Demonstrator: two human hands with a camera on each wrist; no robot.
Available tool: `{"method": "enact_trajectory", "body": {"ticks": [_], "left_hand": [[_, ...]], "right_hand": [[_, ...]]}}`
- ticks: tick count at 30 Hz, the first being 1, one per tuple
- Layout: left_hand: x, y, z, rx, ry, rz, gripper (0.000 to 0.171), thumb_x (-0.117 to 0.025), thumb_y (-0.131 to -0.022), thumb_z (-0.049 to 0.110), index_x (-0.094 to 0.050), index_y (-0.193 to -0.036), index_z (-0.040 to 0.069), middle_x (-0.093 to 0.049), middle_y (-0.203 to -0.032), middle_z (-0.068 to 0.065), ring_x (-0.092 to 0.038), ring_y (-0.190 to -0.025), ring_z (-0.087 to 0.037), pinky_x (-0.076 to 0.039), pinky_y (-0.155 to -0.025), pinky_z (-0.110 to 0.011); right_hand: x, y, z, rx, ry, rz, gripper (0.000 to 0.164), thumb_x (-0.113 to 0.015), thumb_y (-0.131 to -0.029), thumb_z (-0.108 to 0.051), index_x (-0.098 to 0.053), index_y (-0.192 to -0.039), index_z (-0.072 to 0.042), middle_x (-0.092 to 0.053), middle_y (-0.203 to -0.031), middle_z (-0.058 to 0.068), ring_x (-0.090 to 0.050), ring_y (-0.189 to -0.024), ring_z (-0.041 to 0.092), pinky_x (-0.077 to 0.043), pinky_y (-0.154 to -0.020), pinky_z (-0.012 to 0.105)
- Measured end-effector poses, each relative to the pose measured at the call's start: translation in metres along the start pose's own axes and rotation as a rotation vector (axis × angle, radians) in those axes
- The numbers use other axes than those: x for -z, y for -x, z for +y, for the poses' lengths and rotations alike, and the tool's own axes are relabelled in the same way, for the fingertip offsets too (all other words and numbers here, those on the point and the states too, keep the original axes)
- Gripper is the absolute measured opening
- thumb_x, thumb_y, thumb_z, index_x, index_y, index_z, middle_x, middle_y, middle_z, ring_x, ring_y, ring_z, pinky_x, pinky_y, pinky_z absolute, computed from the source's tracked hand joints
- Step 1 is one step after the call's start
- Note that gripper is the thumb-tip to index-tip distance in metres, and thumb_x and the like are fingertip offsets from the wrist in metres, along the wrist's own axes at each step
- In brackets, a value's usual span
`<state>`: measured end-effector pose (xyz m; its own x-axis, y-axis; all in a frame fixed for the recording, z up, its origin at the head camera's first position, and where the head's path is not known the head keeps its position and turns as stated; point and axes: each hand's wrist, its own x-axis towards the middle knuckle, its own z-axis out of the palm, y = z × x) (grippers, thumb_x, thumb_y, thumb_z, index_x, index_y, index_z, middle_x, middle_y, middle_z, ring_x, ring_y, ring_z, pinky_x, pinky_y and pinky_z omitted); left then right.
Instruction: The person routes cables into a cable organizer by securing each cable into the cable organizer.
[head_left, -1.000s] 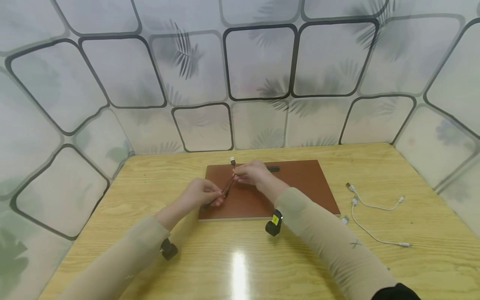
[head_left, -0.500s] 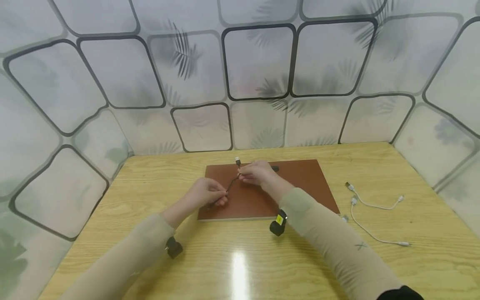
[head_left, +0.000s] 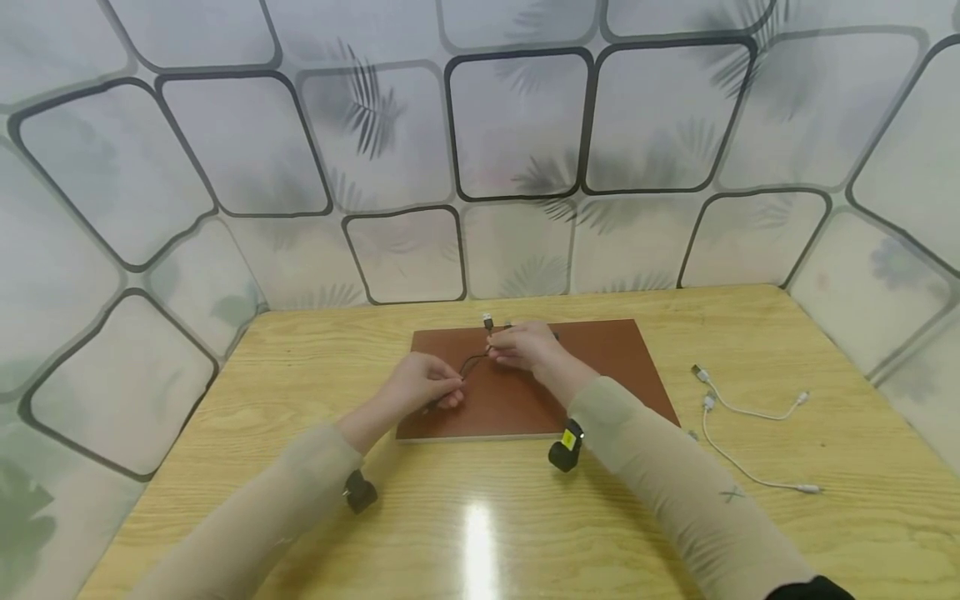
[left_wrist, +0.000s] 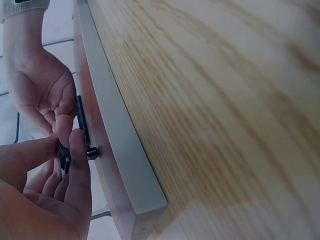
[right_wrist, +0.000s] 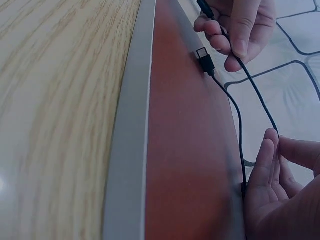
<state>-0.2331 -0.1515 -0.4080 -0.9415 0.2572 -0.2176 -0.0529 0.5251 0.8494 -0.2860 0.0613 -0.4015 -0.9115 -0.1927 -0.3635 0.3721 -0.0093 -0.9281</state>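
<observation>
A thin black USB cable (right_wrist: 256, 90) stretches between both hands above a brown board (head_left: 600, 367). My left hand (head_left: 425, 382) pinches it close to one end, and that end's small plug (left_wrist: 65, 162) sticks out from the fingers in the left wrist view. My right hand (head_left: 521, 346) pinches the cable farther along. Beyond its fingertips a USB-A plug (head_left: 488, 322) points up. Another black plug (right_wrist: 205, 63) on a thin black lead shows by the board in the right wrist view; where that lead ends is hidden by the right hand.
Two short white USB cables (head_left: 757, 482) lie on the wooden table (head_left: 300, 375) right of the board. The board has a pale, raised edge (left_wrist: 117, 120). Part of a black item (head_left: 557, 335) shows behind the right hand. A patterned backdrop (head_left: 517, 250) rises behind the table.
Both hands have shifted slightly right over the board with the cable. The USB-A plug has moved right too. The black item behind the right hand has become mostly covered.
</observation>
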Motion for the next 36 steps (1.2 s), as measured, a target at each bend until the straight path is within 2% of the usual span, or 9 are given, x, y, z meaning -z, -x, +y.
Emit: {"method": "enact_trajectory", "body": {"ticks": [13, 21, 27, 36], "left_hand": [[-0.004, -0.003, 0.006, -0.016, 0.003, -0.001, 0.017, -0.069, -0.103, 0.005, -0.078, -0.104, -0.009, -0.081, -0.080, -0.011, -0.069, -0.060, -0.002, -0.053, -0.054, -0.015], [-0.005, -0.006, 0.010, -0.016, 0.069, -0.001, 0.016, -0.068, -0.102, 0.000, -0.075, -0.106, -0.013, -0.079, -0.076, -0.010, -0.069, -0.060, -0.003, -0.062, -0.062, -0.019], [-0.008, -0.009, 0.012, -0.007, 0.106, -0.001, 0.016, -0.068, -0.102, -0.001, -0.075, -0.107, -0.014, -0.078, -0.074, -0.007, -0.069, -0.060, -0.003, -0.064, -0.064, -0.021], [-0.013, -0.013, 0.014, -0.012, 0.129, -0.004, 0.016, -0.067, -0.102, -0.003, -0.074, -0.108, -0.016, -0.080, -0.079, -0.014, -0.069, -0.060, -0.003, -0.065, -0.066, -0.023]], "right_hand": [[0.009, -0.002, 0.004, -0.001, 0.002, 0.013, 0.030, -0.068, -0.100, 0.001, -0.067, -0.125, 0.017, -0.072, -0.066, -0.004, -0.070, -0.060, 0.003, -0.059, -0.061, 0.015], [0.013, -0.002, 0.001, -0.020, 0.001, 0.032, 0.034, -0.068, -0.100, 0.001, -0.064, -0.130, 0.018, -0.071, -0.065, -0.004, -0.069, -0.059, 0.003, -0.058, -0.059, 0.014], [0.018, -0.002, 0.001, -0.020, -0.002, 0.036, 0.030, -0.068, -0.100, 0.002, -0.067, -0.125, 0.016, -0.071, -0.064, -0.004, -0.069, -0.059, 0.003, -0.059, -0.060, 0.015], [0.024, -0.001, 0.002, -0.027, 0.001, 0.050, 0.036, -0.068, -0.100, 0.002, -0.063, -0.132, 0.018, -0.071, -0.065, -0.004, -0.069, -0.060, 0.004, -0.060, -0.062, 0.015]]}}
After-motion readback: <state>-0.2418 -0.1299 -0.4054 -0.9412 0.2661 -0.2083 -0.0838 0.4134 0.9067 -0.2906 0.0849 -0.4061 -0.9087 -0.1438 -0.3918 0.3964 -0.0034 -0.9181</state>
